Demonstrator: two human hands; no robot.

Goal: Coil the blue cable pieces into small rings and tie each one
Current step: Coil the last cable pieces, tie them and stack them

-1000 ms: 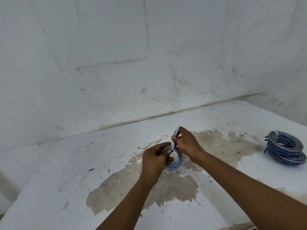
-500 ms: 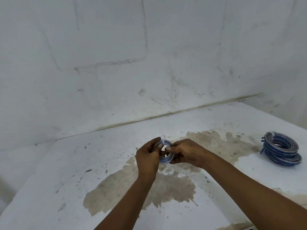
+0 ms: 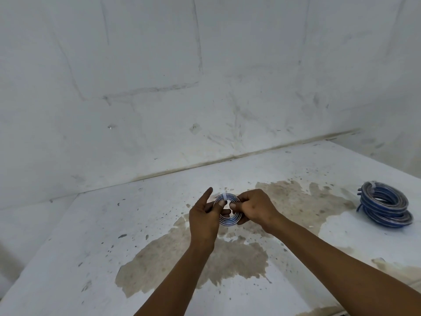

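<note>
Left hand [image 3: 203, 217]: thumb pinching left rim of small coiled blue cable ring [image 3: 228, 210], forefinger straight, raised.
Right hand [image 3: 255, 207]: curled, gripping ring's right side.
Ring: above stained white tabletop [image 3: 95, 247], white tie [image 3: 224, 196] on top.

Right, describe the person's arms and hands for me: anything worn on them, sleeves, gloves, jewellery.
Both arms are bare from the bottom edge of the frame to the fingertips, with no sleeve in view. The left hand and the right hand wear no gloves. No watch, bracelet or ring shows on either wrist or on the fingers that can be seen. No tape, bandage or marking shows either.
</note>
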